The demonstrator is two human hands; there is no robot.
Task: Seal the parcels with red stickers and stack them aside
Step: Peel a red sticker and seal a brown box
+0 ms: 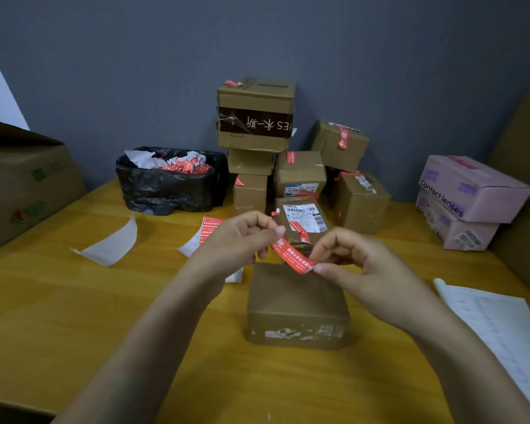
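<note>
A brown cardboard parcel (297, 304) lies on the yellow table (74, 301) in front of me. Above its far edge I stretch a red sticker (292, 255) between both hands. My left hand (242, 237) pinches the sticker's upper end, and my right hand (352, 258) pinches its lower end. Behind them stands a stack of sealed brown parcels (300, 175) with red stickers against the wall. A sheet of red stickers (210, 229) lies partly hidden behind my left hand.
A bin with a black bag (169, 185) holds crumpled backing paper at the back left. A loose backing sheet (110, 243) lies on the table. Two pink boxes (468, 200) sit at the right, a paper sheet (502, 325) near them, a large carton (25, 182) at left.
</note>
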